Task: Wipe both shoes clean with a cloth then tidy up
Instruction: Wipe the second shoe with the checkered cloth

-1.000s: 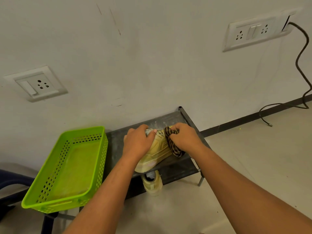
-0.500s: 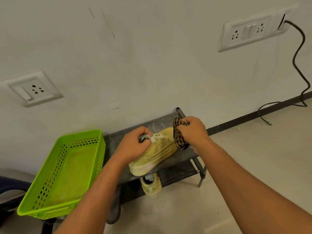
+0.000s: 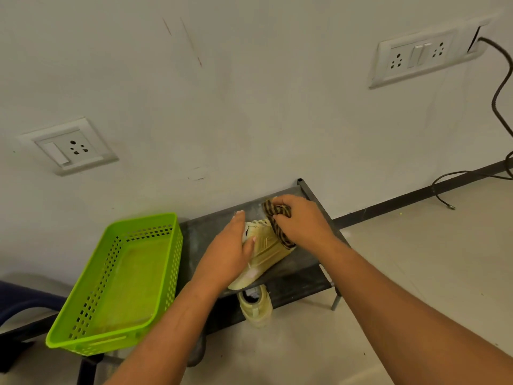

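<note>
**First shoe under the cloth, second one waiting**

A dark rack (image 3: 205, 237) stands against the wall, with a green basket (image 3: 130, 279) just to its left. One yellow shoe (image 3: 266, 248) lies tilted on the rack's top shelf, its heel over the near edge. The second shoe (image 3: 255, 307) sits below, poking out from the lower shelf.

The left hand (image 3: 230, 251) lies fairly flat on the top shoe with fingers stretched out, steadying it. The right hand (image 3: 299, 220) is curled round a bunched striped cloth (image 3: 280, 226) and presses it on the shoe's far end.

This looks like the wiping of the first shoe, so the task is likely in its early half. The next move calls for firm strokes along the side while the left hand braces the shoe against sliding off the edge.
</note>
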